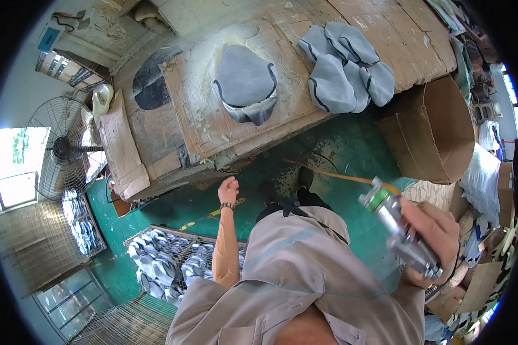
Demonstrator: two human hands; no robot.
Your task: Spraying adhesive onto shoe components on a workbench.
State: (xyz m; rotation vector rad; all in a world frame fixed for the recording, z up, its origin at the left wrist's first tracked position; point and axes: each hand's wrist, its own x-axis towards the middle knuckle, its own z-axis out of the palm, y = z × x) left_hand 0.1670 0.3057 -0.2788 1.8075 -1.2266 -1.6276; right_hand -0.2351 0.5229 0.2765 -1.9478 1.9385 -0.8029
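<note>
The long cardboard-covered wooden bench [224, 115] stands well ahead of both hands, across the green floor [351, 155]. On it a single grey padded fabric piece [244, 80] lies far beyond the left hand's grip, and a pile of grey fabric pieces [345, 66] lies far beyond the right. The right hand [437, 241] is wrapped tight around a silver metal spray gun [400, 230], its green-ringed nozzle pointing up-left. The left hand [228, 190] is curled into an empty fist, hanging well apart from the gun.
</note>
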